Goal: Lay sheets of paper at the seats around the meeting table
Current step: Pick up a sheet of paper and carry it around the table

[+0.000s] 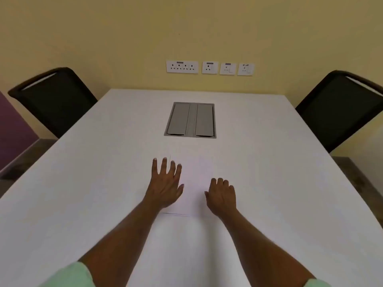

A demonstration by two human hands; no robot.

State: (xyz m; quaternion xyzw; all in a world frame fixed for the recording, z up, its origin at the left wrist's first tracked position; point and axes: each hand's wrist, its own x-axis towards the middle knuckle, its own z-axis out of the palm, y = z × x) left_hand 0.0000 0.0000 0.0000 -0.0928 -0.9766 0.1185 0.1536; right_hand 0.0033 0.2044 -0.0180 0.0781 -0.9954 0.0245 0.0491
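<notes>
A white sheet of paper [195,179] lies flat in the middle of the white meeting table [83,183], hard to tell from the tabletop; only its near edge and left edge show faintly. My left hand [165,183] rests flat on the sheet's left side with fingers spread. On the sheet's right side sits my right hand [222,196], fingers curled down with the tips on or at the paper. Whether it is one sheet or a stack I cannot tell.
A grey cable-box cover [190,120] is set into the table beyond the paper. Black chairs stand at the far left [53,100] and far right [339,108]. Wall sockets [209,67] line the yellow wall behind.
</notes>
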